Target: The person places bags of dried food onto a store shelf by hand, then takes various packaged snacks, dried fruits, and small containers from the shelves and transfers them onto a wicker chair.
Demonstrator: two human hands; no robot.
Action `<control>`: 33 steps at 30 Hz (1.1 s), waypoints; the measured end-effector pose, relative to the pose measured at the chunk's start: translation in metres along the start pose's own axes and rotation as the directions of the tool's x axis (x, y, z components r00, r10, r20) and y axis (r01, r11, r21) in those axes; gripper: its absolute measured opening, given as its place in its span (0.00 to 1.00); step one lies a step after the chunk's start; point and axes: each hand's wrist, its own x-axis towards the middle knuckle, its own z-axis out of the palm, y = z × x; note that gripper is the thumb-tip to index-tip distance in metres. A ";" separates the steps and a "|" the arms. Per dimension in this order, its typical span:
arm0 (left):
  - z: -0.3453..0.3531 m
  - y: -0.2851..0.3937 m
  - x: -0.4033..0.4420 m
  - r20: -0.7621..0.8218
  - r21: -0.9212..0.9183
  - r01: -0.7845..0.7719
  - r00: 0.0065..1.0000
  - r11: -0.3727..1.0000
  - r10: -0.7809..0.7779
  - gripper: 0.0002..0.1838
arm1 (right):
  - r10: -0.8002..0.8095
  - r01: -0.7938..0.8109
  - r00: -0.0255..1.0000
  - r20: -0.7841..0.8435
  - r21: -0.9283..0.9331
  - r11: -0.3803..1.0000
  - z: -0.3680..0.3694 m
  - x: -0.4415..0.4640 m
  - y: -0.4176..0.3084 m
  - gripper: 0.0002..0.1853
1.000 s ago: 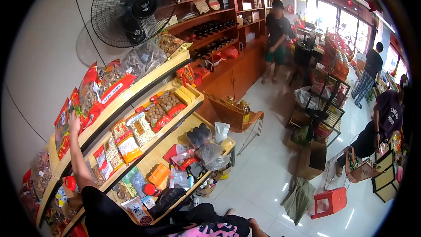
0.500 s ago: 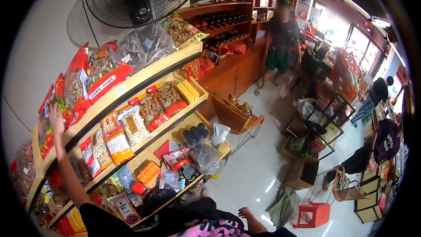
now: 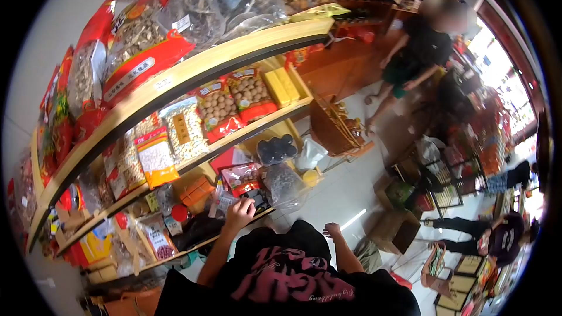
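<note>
My left hand (image 3: 239,215) is in front of my body near the lowest shelf, its fingers curled; whether it holds anything is too small to tell. Beside it lie a red snack packet (image 3: 241,178) and a clear plastic bag (image 3: 285,186). Over the floor, to the right of my body, my right hand (image 3: 332,231) hangs with its fingers apart and nothing in it. On the middle shelf are an orange-and-white packet (image 3: 156,158), a bag of white seeds (image 3: 184,130) and bags of round brown nuts (image 3: 218,108). Large bags of dried goods (image 3: 146,44) stand on the top shelf.
A person in a black shirt (image 3: 426,44) walks on the floor beyond the shelves. Nearby are a wicker basket (image 3: 333,126), a black rack (image 3: 448,184) and a cardboard box (image 3: 395,231). Another person (image 3: 508,237) stands at the far right.
My left hand has come away from the top-shelf bags and down in front of my body. The view has moved closer to the shelves, and the person in black appears nearer.
</note>
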 end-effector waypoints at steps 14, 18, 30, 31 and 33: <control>0.156 -0.073 -0.175 0.585 0.398 0.691 0.316 0.603 -0.747 0.17 | 0.070 -0.080 0.996 0.050 0.221 0.972 -0.101 0.098 -0.053 0.13; 0.188 -0.032 -0.045 0.375 -0.031 0.824 0.535 0.566 -0.757 0.12 | 0.124 -0.153 0.967 0.221 0.118 0.981 -0.142 0.138 -0.074 0.12; 0.291 0.069 0.092 0.311 -0.375 0.643 0.766 0.668 -0.562 0.10 | -0.146 0.516 0.543 0.827 -0.191 0.835 -0.051 0.136 -0.288 0.18; 0.299 0.065 0.074 0.308 -0.375 0.651 0.759 0.660 -0.574 0.10 | -0.204 0.588 0.476 0.855 -0.137 0.798 -0.033 0.139 -0.308 0.18; 0.315 0.045 0.025 0.620 -0.178 0.784 0.559 0.595 -0.550 0.10 | -0.331 0.690 0.318 0.888 0.022 0.723 -0.024 0.127 -0.318 0.18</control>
